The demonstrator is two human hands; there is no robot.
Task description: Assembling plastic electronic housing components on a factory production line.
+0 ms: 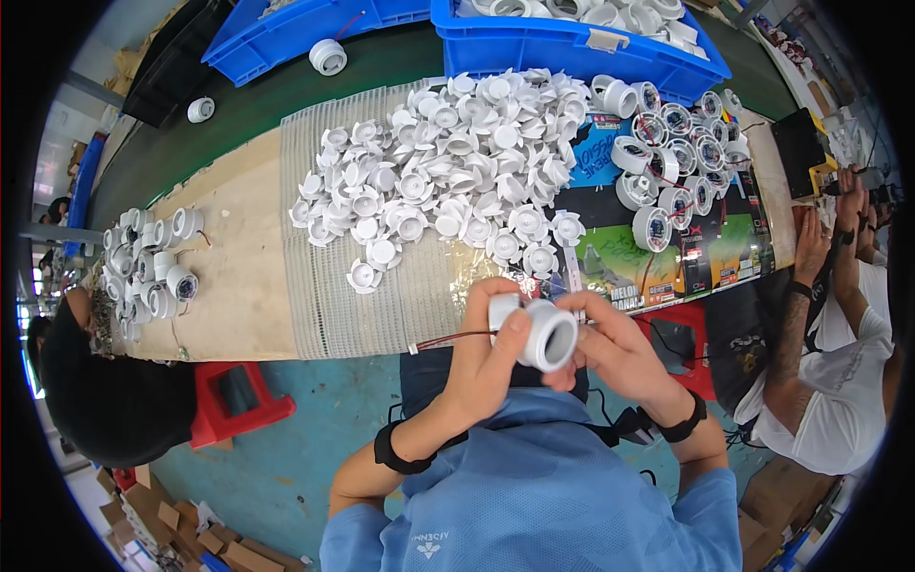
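My left hand (479,355) is closed around a white round plastic housing (550,336), its thumb pressed on the side. A thin red-and-black wire with a small white plug (414,349) trails out to the left from it. On the housing's right side rest the bent fingers of my right hand (615,348), gripping its rim. The ring's open end faces me; what lies inside it is dark. Just beyond my hands spreads a large heap of white bladed fan wheels (457,157). To its right stand several white housings with wired motors (681,153) inside.
Blue bins (581,48) of white parts stand at the back, by a green conveyor belt (248,110) carrying loose housings. More wired housings (152,262) sit on the left. A person in black (119,391) sits left; other people (820,381) work at right. Red stools (238,405) stand below.
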